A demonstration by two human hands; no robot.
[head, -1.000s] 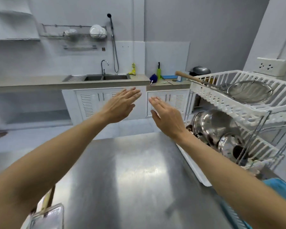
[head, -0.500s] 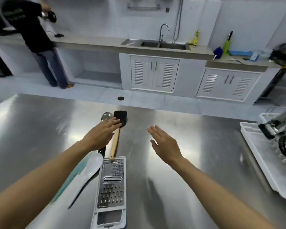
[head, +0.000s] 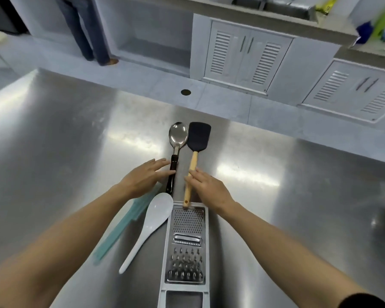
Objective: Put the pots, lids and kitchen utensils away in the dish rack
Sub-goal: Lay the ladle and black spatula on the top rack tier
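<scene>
Steel ladle (head: 177, 138), spatula (head: 198, 138) — hands touching, unlabelled

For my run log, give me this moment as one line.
left hand: open, touching metal spoon handle | right hand: open, fingers on black spatula handle | grater, white spoon: untouched on table

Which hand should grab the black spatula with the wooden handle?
Right hand: its fingertips are already at the black spatula with the wooden handle. Left hand sits by the steel spoon's dark handle instead.

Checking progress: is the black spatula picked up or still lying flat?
Lying flat: the black wooden-handled spatula rests on the steel table; right hand touches its handle.
</scene>
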